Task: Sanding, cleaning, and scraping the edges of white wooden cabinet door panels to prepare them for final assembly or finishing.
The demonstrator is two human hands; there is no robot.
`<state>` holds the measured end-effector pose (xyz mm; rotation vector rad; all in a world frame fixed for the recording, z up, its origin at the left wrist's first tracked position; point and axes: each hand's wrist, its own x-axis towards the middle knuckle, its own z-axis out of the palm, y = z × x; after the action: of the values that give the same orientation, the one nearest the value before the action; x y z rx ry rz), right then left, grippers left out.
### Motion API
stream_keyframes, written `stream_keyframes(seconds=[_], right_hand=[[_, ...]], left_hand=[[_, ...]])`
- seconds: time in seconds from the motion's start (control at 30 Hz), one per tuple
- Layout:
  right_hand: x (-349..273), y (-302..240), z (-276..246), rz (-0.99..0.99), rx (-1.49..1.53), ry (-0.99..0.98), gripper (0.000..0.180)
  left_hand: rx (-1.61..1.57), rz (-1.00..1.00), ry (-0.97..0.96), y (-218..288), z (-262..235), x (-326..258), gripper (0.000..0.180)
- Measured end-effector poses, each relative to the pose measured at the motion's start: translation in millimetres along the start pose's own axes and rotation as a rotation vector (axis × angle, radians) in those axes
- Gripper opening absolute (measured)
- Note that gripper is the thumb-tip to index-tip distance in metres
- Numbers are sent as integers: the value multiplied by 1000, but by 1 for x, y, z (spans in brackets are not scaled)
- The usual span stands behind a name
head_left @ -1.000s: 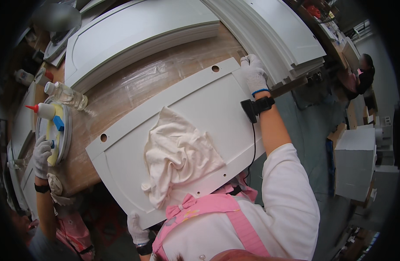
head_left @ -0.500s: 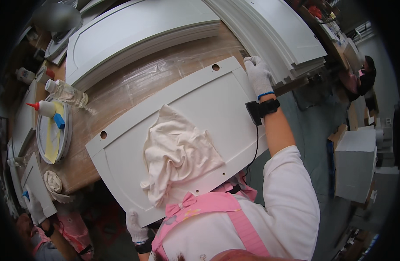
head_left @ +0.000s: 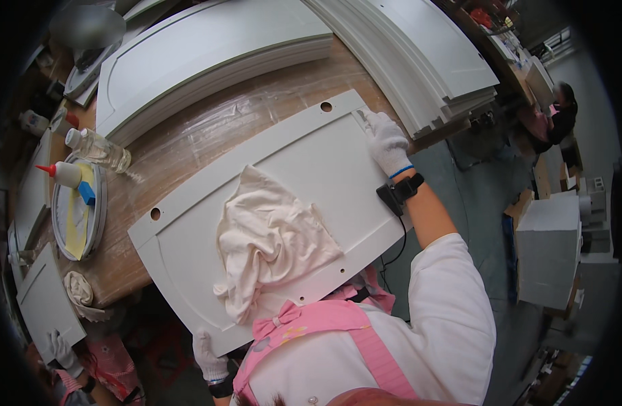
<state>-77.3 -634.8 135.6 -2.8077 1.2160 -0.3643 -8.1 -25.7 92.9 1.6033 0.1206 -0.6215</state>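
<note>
A white cabinet door panel (head_left: 304, 162), with round holes and a recessed middle, lies slanted before me, partly over the table edge. A crumpled cream cloth (head_left: 270, 237) rests on it. My left hand (head_left: 208, 355), in a white knit glove, grips the panel's near left edge, its fingertips partly hidden. My right hand (head_left: 387, 141), gloved too, is closed at the panel's far right corner. Its fingers pinch a small grey piece (head_left: 361, 117), too small to name, against the frame's surface.
Stacked white panels (head_left: 216, 61) stand behind, with another stack (head_left: 433, 54) at the far right. On the left are a clear bottle (head_left: 99, 150), a red-tipped glue bottle (head_left: 66, 174), a blue block (head_left: 87, 192) and an oval lid (head_left: 101, 223). A co-worker's gloved hand (head_left: 63, 352) touches another panel.
My right hand has moved nearer along the panel's right end, from the outer edge onto the frame's face. My left hand keeps its hold. At left, the co-worker's hand and panel have shifted.
</note>
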Motion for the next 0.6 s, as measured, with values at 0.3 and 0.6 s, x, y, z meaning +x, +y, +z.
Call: stream_keyframes(seconds=[0.3,0.6], right_hand=[[7,6,4,-8,45,10,33],[6,6,2,12,100,21,31]], left_hand=[[208,83,-19,-1,-4,-1,31],[357,170,-27,5,-1,-4,30]])
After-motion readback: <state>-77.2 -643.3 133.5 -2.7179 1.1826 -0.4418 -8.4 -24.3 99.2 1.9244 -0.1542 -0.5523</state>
